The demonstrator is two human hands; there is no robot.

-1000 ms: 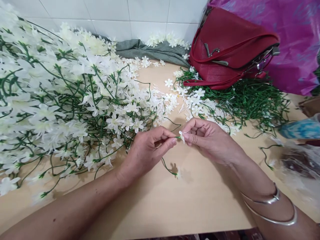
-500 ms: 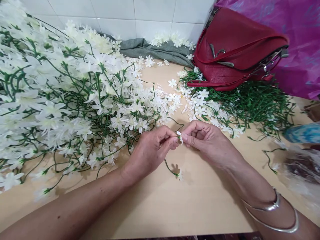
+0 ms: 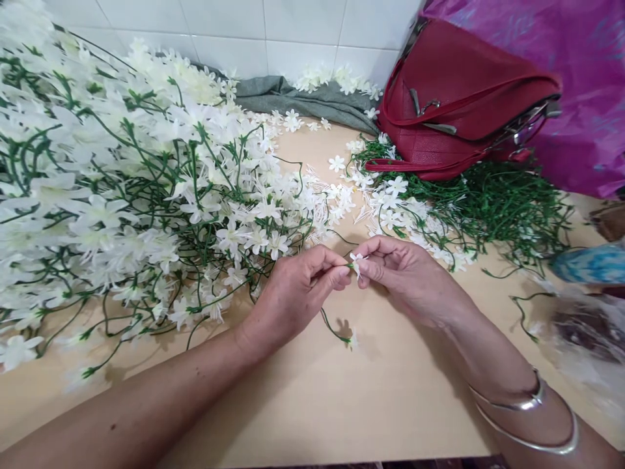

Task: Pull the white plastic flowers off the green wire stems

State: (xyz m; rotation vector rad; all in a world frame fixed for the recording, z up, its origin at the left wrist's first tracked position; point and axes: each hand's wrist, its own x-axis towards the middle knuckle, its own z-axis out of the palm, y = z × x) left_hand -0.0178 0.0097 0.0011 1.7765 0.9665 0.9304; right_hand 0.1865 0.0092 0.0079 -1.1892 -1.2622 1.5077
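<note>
1. Left hand [image 3: 299, 290]: thumb and index finger pinched together on the green base of a small white artificial flower [image 3: 358, 263].
2. Right hand [image 3: 413, 277]: thumb and index finger pinched at the petal side of the same flower; exact part between its fingertips too small to tell.
3. Flower position: between the fingertips of both hands, which are close together; petals face the right hand, green base the left. Held above the wooden-looking counter [image 3: 390, 404].
4. Just below the left hand's fingertips: one curved green stem [image 3: 336, 333] with a white bloom at its end, lying on the counter.
5. Left of and beyond the left hand: large heap of white artificial flowers [image 3: 112, 215] on curling green stems.
6. Beyond both hands: loose white blossoms [image 3: 336, 163] and thin white filaments [image 3: 312, 174], scattered. Farther out, a gray cloth [image 3: 303, 101] against the tiled wall [image 3: 303, 19].
7. Beyond the right hand, toward its right: tangle of green stems [image 3: 512, 208]; red handbag [image 3: 469, 104] resting partly over it; purple plastic bag [image 3: 586, 91] behind.
8. Right of the right hand: blue-and-white item [image 3: 590, 262], clear plastic bag [image 3: 590, 365] with dark contents.
9. Right wrist: two silver-colored bangles [image 3: 531, 402].
</note>
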